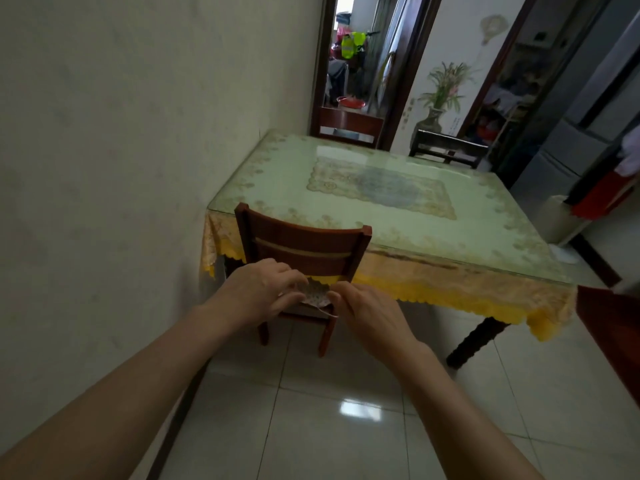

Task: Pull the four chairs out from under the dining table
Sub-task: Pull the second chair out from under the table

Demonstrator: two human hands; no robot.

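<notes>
A dining table [433, 237] with a pale green floral cover and a yellow fringed cloth stands against the left wall. A red-brown wooden chair [301, 240] is tucked in at its near side. A second chair [349, 124] sits at the far end and a dark one [448, 150] at the far right. The edge of another red-brown piece [609, 323] shows at the right. My left hand [259, 289] and my right hand [367, 313] meet in front of the near chair's back, both pinching a small patterned scrap [316, 293] with a thin thread hanging from it.
The wall [121, 168] runs close along the left of the table and chair. Glossy floor tiles [329, 410] lie in front. A doorway [349, 64] opens behind the table. A grey cabinet [568, 150] and a white bin [561, 220] stand at the right.
</notes>
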